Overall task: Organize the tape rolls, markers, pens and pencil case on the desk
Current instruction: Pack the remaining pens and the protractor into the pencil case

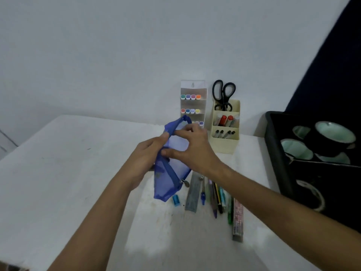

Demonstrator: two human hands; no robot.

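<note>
Both hands, left grip (pixel 148 153) and right grip (pixel 192 147), clamp the blue pencil case (pixel 172 173); pens (pixel 216 196) lie just below on the surface (pixel 78 173).

You get dim, flat, bluish light, soft motion blur throughout, wide-angle bending at edges, and blown-out patches on the white desk top (pixel 58 173).

I see two bare forearms, no sleeves in view | left hand (pixel 145 153): no ring, no glove | right hand (pixel 192 147): no ring, no glove | wrists: I spot no watch, no band
</note>
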